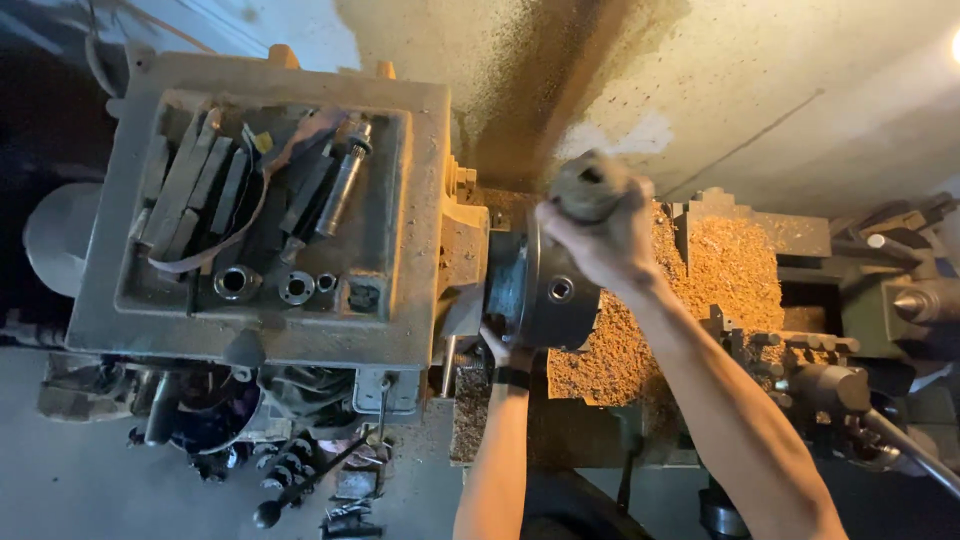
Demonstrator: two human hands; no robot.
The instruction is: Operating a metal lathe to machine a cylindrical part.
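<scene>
I look down on a dusty metal lathe. My right hand (600,240) is closed around a thick grey-brown handle (583,183) that stands above the dark round chuck (545,290). My left hand (503,350) reaches up from below, a dark band on its wrist, and touches the chuck's lower left edge. Its fingers are hidden behind the chuck, so its grip cannot be made out.
The headstock top (420,200) is a tray holding flat bars, a strap, a cylindrical tool (342,190) and metal rings. Orange-brown shavings (720,270) cover the bed right of the chuck. The tool post (800,350) and tailstock (915,300) are at the right, and levers (310,480) hang low at the front.
</scene>
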